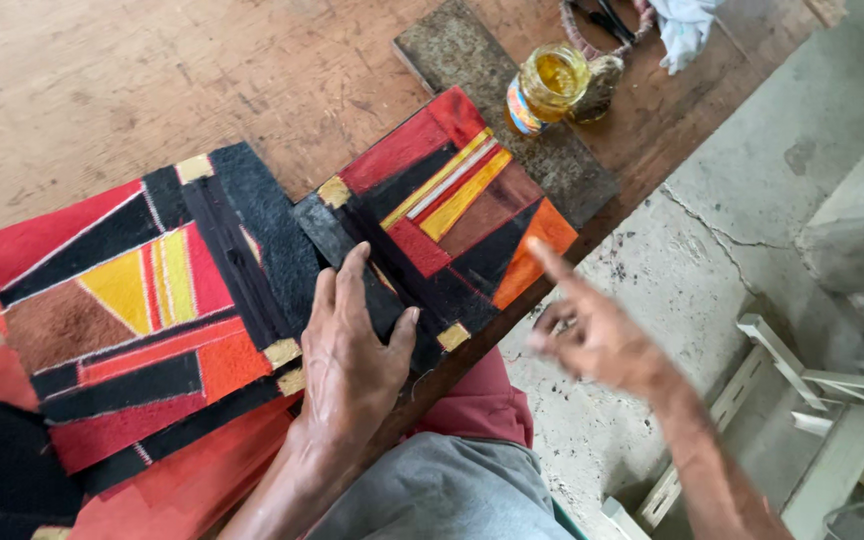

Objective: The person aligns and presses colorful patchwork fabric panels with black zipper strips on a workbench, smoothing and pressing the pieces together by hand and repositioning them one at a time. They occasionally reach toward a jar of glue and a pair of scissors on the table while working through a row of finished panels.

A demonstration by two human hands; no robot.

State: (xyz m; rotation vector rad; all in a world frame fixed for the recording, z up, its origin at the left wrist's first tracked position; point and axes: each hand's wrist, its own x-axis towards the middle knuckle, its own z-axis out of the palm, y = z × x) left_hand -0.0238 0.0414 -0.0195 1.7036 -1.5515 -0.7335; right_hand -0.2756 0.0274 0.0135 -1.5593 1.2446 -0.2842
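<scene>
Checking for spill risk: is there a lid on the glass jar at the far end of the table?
No, the glass jar stands open, its mouth uncovered and yellow contents visible inside, on a dark board.

Well beyond the left fingers point(352, 275), an open glass jar point(548, 85) of yellow liquid on a dark rough board point(452, 50). Farther still, a pale crumpled cloth point(685, 25). Right of the right fingers point(552, 262), cracked concrete floor point(712, 230) and white wooden slats point(774, 348).

Fuzzy matt felt patchwork panels point(142, 310); worn, scratched wooden table point(102, 80); glossy glass jar point(547, 88); rough cracked concrete floor point(712, 250).
</scene>
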